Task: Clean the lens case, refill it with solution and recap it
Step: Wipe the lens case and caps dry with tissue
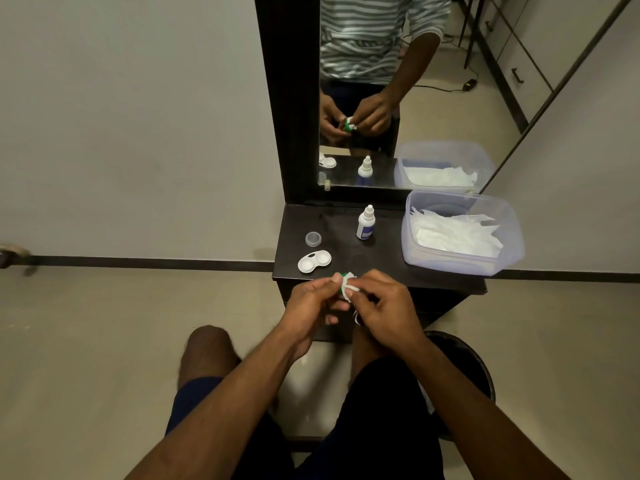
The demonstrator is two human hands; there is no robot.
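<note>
Left hand [313,299] pinching green cap [341,285]; right hand [384,306] pressing tissue [349,289] into it. Case [314,261], bottle [365,225], tub [460,263] on table [381,265].

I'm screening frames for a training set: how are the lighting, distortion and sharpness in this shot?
Head view: dim, warm, even light with soft shadows; wide-angle bending curves the skirting line and mirror frame; a blurred object smears at the far left edge; the left hand, right hand and green cap are slightly soft; the dark table shows no harsh glare.
</note>
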